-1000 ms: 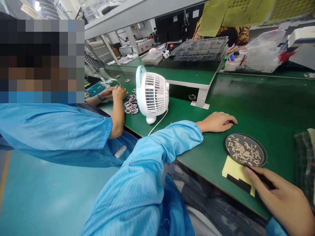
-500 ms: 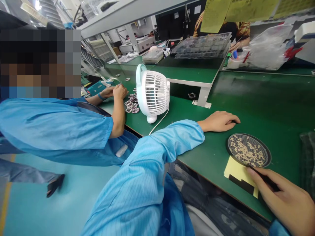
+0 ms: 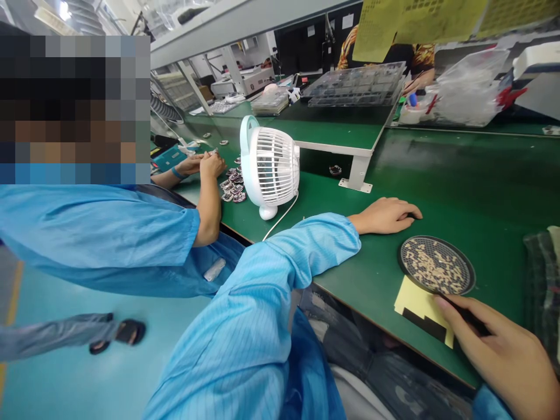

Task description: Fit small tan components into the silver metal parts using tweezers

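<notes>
The black tool (image 3: 472,319) points forward-left from the right hand (image 3: 507,347) clamped around it, toward the dish (image 3: 401,262); left hand (image 3: 385,216) lies slightly open.

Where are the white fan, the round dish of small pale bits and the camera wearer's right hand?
White fan (image 3: 276,166): head view, on its slatted cage.
Round dish (image 3: 403,267): head view, on its dark rim.
Right hand (image 3: 503,345): head view, on its middle.

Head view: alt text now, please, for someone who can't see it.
The right hand holds a thin dark tool at a round tray of tan bits, by yellow paper on a green bench. The left hand rests left of the tray; farther left, a fan stands near a co-worker's hands.
</notes>
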`<move>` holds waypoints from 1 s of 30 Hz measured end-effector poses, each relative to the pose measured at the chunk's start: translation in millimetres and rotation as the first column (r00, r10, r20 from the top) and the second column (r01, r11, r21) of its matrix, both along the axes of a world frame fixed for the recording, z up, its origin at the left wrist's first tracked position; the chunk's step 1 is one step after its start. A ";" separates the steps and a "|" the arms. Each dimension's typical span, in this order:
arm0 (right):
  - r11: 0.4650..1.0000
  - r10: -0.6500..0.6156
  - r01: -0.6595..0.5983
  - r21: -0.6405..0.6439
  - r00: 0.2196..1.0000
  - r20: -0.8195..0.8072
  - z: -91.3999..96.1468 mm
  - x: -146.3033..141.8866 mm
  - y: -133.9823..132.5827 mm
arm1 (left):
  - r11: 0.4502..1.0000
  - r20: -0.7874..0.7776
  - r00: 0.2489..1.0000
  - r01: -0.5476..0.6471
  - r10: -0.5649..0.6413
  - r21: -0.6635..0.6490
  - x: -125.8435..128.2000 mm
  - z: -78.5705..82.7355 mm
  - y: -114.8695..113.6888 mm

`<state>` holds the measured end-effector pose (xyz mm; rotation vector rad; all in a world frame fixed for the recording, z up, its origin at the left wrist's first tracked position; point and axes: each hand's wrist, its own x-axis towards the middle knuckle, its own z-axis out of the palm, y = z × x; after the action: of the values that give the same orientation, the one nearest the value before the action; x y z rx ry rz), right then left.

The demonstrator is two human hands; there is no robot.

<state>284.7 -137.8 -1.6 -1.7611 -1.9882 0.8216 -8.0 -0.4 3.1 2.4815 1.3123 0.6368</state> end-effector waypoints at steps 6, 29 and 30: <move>0.999 -0.011 0.012 -0.046 1.000 0.018 5.6 -2.2 1.9 | 1.000 -0.014 1.000 -0.003 0.003 -0.008 0.2 3.9 -1.5; 1.000 0.013 -0.013 -0.013 1.000 0.027 0.9 1.5 1.8 | 0.999 -0.034 0.999 -0.020 0.019 -0.028 1.3 5.8 -3.1; 1.000 0.015 -0.014 -0.016 1.000 0.025 0.6 2.2 1.8 | 0.999 -0.039 0.999 -0.024 0.023 -0.032 1.5 6.4 -3.4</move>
<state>286.9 -135.9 -1.0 -1.7758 -2.0179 0.8259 -6.4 -3.8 9.5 2.4675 1.3564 0.5708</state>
